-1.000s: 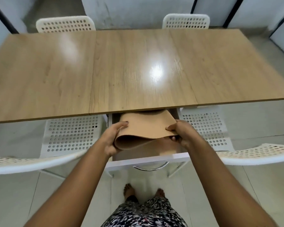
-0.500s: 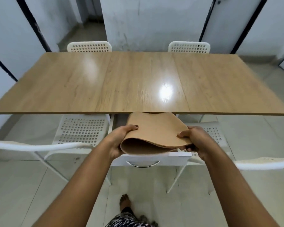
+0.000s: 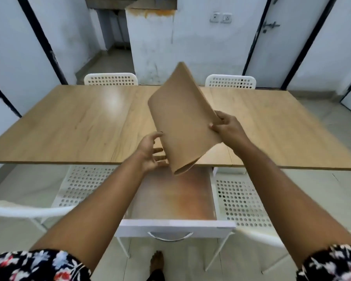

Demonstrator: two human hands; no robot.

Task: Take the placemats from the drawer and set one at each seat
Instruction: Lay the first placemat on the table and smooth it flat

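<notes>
A stack of tan placemats (image 3: 182,120), curled into a loose bend, is held up above the near edge of the wooden table (image 3: 79,126). My right hand (image 3: 228,127) pinches the stack's right edge. My left hand (image 3: 150,153) is just left of the stack's lower edge with fingers spread, and I cannot tell if it touches. Below them the white drawer (image 3: 174,228) stands pulled out from under the table, and its brownish bottom shows with nothing in it.
Two white perforated chairs (image 3: 110,79) (image 3: 230,81) stand at the far side. Two more, one chair (image 3: 81,185) and another chair (image 3: 241,201), flank the drawer at my side. White walls and doors surround the table. My foot (image 3: 156,260) is on the tiled floor.
The placemats were lifted out of the drawer and raised above the table edge. My left hand has let go of them. The view tilted up and shows the room's far wall.
</notes>
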